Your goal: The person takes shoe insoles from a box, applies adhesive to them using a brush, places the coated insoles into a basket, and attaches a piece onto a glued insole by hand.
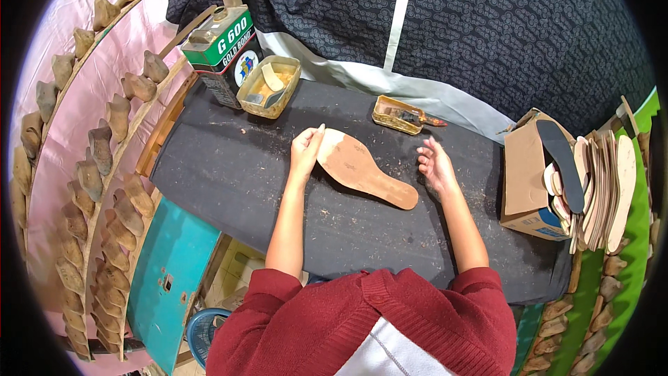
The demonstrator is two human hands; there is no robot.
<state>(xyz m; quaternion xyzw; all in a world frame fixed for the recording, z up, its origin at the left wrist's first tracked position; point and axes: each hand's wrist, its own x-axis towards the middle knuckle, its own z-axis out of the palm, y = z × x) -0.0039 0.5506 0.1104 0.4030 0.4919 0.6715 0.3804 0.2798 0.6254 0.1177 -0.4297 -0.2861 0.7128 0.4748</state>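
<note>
Left grip (304,155) is pinching the sole (355,171) by its broad end — steadily is best; right grip (435,166) is hanging empty toward the worktop (362,254)'s far edge.

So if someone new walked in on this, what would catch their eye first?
Probably the brown shoe insole near the middle of the dark table, its broad end held in the person's left hand while the right hand is raised near its narrow end. Next, the rows of wooden shoe lasts along the left side, and the cardboard box at the table's right, packed with sole-shaped pieces.
</note>
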